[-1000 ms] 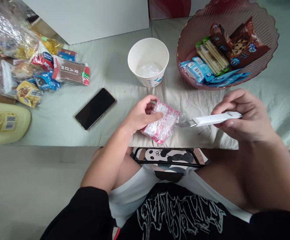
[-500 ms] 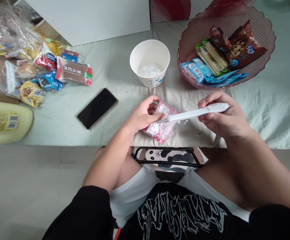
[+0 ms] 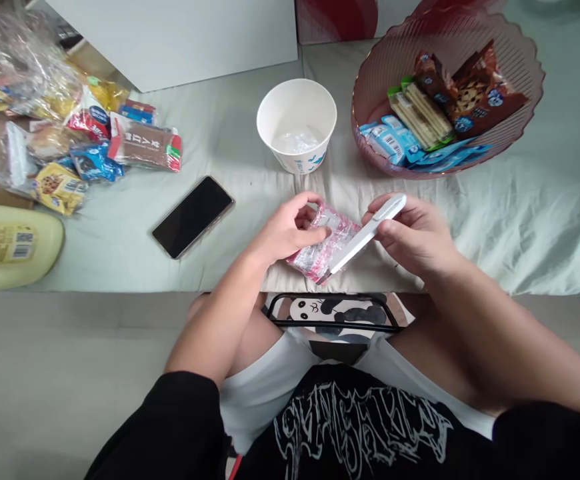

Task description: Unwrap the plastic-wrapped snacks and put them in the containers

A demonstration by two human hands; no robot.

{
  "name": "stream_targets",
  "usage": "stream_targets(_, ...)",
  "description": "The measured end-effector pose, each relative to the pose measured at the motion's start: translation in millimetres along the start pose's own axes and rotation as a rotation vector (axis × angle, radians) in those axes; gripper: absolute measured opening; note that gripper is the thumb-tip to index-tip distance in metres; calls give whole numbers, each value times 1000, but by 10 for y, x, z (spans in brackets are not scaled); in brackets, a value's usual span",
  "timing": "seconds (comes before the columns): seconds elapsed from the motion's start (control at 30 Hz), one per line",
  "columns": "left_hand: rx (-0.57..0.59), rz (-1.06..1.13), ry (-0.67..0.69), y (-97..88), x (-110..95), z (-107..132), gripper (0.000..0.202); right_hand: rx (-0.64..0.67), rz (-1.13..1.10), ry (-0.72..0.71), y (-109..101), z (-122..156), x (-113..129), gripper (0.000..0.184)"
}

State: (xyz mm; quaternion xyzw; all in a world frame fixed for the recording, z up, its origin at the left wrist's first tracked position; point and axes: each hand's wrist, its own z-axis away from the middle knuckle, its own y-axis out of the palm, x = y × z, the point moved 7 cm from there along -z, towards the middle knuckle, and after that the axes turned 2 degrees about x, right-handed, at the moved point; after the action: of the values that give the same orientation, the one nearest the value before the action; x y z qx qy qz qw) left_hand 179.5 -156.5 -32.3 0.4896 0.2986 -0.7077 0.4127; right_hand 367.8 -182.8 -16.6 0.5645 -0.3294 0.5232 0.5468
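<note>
Knife (image 3: 357,244) slants over packet (image 3: 313,255), blade (image 3: 324,277) pointing left and nearward

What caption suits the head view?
Left hand gripping a plastic-wrapped pink packet, right hand holding a white knife over it, paper cup beyond.

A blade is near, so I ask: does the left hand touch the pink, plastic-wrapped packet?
Touching: the head view shows the left hand gripping the pink packet, thumb on top.
</note>
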Motion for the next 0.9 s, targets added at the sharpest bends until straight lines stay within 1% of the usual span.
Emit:
stream_targets(0.13, 20, 0, 17, 4, -10, -2, 50, -13, 21, 18, 34, -26, -98, 45)
stream_targets(0.23, 57, 28, 48, 10, -34, -1, 51, -56, 24, 7, -20, -45, -125, 44)
stream_targets(0.33, 112, 56, 88, 27, -66, 8, 49, -94, 57, -40, -144, -58, -71, 40)
stream_targets(0.43, 188, 52, 98, 66, -68, 23, 45, -159, 97, -106, -319, -57, 34, 32)
stream_targets(0.57, 291, 54, 94, 123, -61, 47, 44, -270, 51, -138, -509, -34, 129, 25)
stream_targets(0.63, 310, 70, 107, 116, -81, 57, 44, -332, 30, -145, -580, -14, 169, 22)
stream_targets(0.67, 308, 83, 115, 100, -96, 59, 44, -370, 19, -164, -622, 2, 203, 21)
stream_targets(0.73, 277, 127, 139, 48, -127, 60, 45, -431, -5, -246, -707, 51, 307, 17)
stream_targets(0.8, 202, 181, 172, -27, -142, 49, 48, -435, 24, -309, -760, 103, 411, 19)
stream_targets(0.87, 85, 220, 202, -107, -118, 26, 53, -414, 156, -332, -770, 156, 485, 27)
stream_targets(0.9, 25, 218, 215, -136, -95, 13, 57, -393, 277, -330, -748, 178, 506, 31)
